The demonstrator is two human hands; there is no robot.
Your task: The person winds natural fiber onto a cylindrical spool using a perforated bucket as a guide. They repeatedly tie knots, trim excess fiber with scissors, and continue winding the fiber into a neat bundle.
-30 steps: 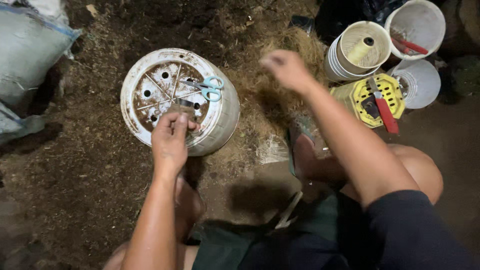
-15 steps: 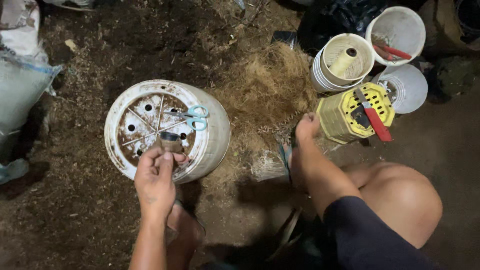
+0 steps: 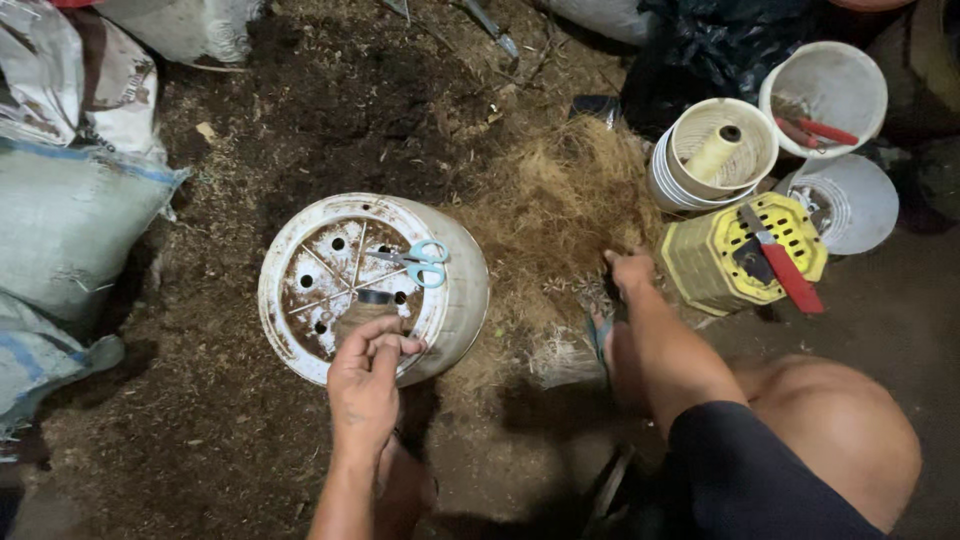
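An upturned white plastic pot [image 3: 460, 290] lies on the soil, its holed base facing up. Light-blue-handled scissors [image 3: 415, 262] rest on that base. My left hand [image 3: 365, 385] pinches a small brownish bundle [image 3: 365, 315] at the near rim of the base. My right hand [image 3: 632, 272] reaches down into a heap of dry brown fibre [image 3: 555, 215], fingers curled at its edge; what it holds is hidden. My bare knee [image 3: 840, 430] sits at lower right.
Filled sacks [image 3: 70, 210] line the left side. At upper right stand stacked white pots holding a cream twine spool [image 3: 712, 152], a white bucket with red-handled pliers [image 3: 820, 130], a white lid [image 3: 855, 205], and a yellow slotted pot carrying a red-handled knife [image 3: 785, 265]. Dark soil covers the ground.
My right hand dropped from mid-air over the fibre down to the heap's near edge. My left hand stayed on the bundle at the pot's base. The view shifted slightly.
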